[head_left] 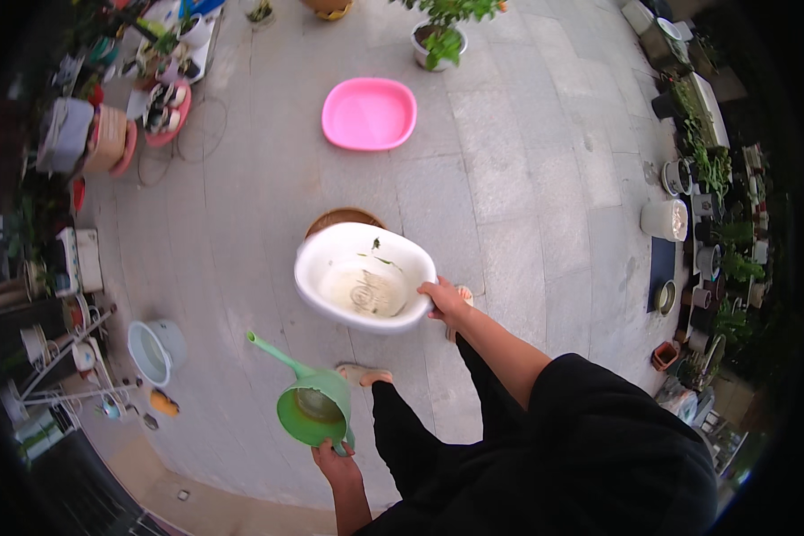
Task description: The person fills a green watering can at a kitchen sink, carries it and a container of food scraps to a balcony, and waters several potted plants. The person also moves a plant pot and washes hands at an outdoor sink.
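My right hand (444, 297) grips the right rim of a white oval basin (308, 284). The basin is tilted, and a few green leaf scraps and dark bits show inside it. Behind its far rim, part of a brown round object (342, 216) peeks out, mostly hidden. In my left hand (334, 457) is a green watering can (330, 380), held at its rear handle, with the spout pointing away to the left. Its wide mouth faces me; how much water it holds, I cannot tell. Both hands are closed, and the can is apart from the basin.
A pink basin (369, 113) lies on the grey tiled floor (527, 232) ahead, near a potted plant (439, 45). To the left stands a pale bucket (154, 351) beside a yellow-orange object (163, 402). Several pots and a white bucket (664, 220) line the right side.
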A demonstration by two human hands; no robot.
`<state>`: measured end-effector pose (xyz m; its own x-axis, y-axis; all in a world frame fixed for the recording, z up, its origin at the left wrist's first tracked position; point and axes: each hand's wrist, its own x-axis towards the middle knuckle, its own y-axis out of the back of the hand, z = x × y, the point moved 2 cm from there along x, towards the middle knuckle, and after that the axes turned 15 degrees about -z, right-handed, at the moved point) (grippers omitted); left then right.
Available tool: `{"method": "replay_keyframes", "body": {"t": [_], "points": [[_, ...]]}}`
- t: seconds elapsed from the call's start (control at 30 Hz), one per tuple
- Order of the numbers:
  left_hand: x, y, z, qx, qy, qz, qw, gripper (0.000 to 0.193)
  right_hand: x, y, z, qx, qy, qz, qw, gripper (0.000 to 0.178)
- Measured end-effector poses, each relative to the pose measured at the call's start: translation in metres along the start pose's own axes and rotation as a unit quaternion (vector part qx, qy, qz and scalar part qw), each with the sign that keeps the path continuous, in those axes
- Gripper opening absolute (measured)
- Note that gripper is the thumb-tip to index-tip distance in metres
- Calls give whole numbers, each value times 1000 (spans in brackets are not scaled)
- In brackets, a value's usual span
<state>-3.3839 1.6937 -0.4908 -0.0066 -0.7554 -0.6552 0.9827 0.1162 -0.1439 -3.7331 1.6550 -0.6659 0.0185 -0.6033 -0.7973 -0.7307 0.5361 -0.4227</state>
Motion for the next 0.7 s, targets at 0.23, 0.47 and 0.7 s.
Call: {"method": "replay_keyframes", "body": {"t": [0.23,0.47,0.7], "points": [[33,-169,25,4,16,-119,993,25,-95,147,-162,-186,123,240,945,77],[89,-311,42,50,28,-174,983,23,-134,257,-248,41,191,401,895,59],[180,-422,12,172,60,-235,955,22,-139,357,-329,110,184,426,879,56]]}}
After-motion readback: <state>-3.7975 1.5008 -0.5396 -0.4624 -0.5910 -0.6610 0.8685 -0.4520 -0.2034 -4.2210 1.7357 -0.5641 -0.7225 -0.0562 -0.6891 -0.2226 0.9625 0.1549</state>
